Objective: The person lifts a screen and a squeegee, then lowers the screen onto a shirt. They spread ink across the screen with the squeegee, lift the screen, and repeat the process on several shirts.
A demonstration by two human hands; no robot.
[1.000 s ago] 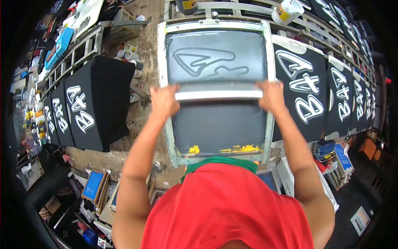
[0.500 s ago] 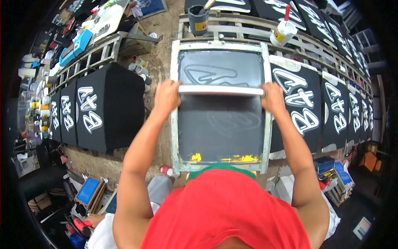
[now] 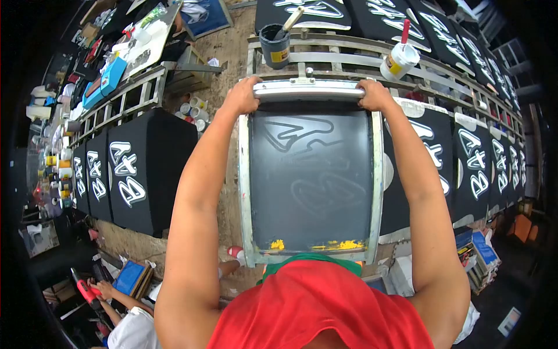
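Observation:
A long pale squeegee [image 3: 308,87] lies across the far end of a screen printing frame [image 3: 376,192]. My left hand [image 3: 243,96] is closed around its left end, and my right hand [image 3: 376,95] grips the right end. Below the squeegee stretches the dark mesh [image 3: 308,198], where outlined letter shapes show. Yellow patches [image 3: 343,245] mark the mesh near my body. The squeegee hides the far strip of mesh, and whatever lies under the screen is out of sight.
Black printed fabric pieces [image 3: 125,174] line both sides and the far rack. Beyond the screen stand a dark bucket [image 3: 274,49] with a brush and a white tub [image 3: 400,61] with a red handle. At lower left, another person's hand [image 3: 104,289] holds a red tool [image 3: 85,291].
Both my hands have pushed the squeegee away from me, from the upper middle of the screen to its far end. The other person's hands and red tool show more fully.

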